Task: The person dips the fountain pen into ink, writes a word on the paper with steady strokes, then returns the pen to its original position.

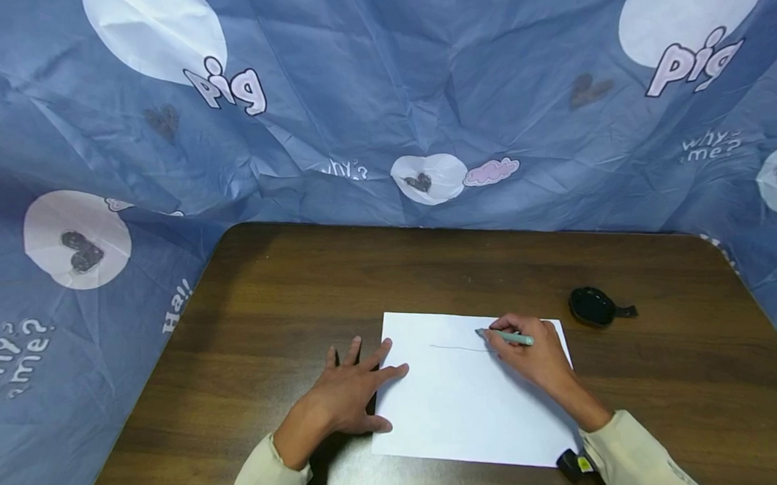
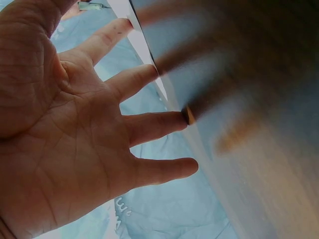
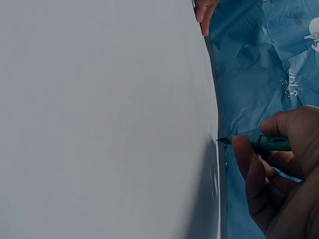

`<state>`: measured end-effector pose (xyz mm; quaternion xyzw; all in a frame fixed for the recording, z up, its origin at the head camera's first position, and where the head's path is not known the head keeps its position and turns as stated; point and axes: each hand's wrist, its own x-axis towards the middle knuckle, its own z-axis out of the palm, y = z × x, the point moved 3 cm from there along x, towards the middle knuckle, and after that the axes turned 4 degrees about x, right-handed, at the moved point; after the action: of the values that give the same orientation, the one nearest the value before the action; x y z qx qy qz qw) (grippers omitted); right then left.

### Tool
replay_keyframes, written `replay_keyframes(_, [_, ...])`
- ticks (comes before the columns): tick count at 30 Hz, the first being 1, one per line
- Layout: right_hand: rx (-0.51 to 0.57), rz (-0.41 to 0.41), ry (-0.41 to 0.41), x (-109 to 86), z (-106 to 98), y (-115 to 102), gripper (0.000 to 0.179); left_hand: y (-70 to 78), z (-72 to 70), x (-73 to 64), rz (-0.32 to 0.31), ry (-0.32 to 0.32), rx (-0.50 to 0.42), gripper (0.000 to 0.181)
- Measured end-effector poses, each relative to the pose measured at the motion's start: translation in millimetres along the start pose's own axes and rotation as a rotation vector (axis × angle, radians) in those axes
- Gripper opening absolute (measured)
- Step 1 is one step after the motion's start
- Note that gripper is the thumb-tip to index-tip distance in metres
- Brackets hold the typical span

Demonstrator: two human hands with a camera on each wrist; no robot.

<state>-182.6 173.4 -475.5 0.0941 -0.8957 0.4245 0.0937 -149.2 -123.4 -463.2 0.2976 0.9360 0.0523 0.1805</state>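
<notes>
A white sheet of paper (image 1: 463, 407) lies on the table, with a thin dark line (image 1: 456, 347) running across its upper part. My right hand (image 1: 529, 352) pinches a green fountain pen (image 1: 517, 337) between thumb and fingers over the upper right of the sheet. In the right wrist view the metal nib of the fountain pen (image 3: 274, 143) points at the paper surface (image 3: 109, 119); whether it touches cannot be told. My left hand (image 1: 346, 391) spreads its straight fingers at the sheet's left edge, thumb and some fingertips over the paper. Its palm (image 2: 75, 134) shows in the left wrist view.
A small black pan-shaped dish (image 1: 592, 306) with a short handle sits beyond the paper's upper right corner. By the lower right corner is a black object with a yellow patch (image 1: 572, 466), partly hidden by the right sleeve. Blue printed cloth (image 1: 330, 128) hangs around the brown wooden table (image 1: 266, 300).
</notes>
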Motion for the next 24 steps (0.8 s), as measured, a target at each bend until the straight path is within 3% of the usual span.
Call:
replay_keyframes(15, [0.014,-0.027,-0.020,-1.4,0.3,-2.1,0.005,1.4,-0.3,0.1,-0.005,-0.003,0.008,0.081])
replay_keyframes(24, [0.040,-0.057,-0.050,-12.1,6.6,-8.2,0.004,1.2,0.8,0.5,-0.009,-0.006,0.018,0.080])
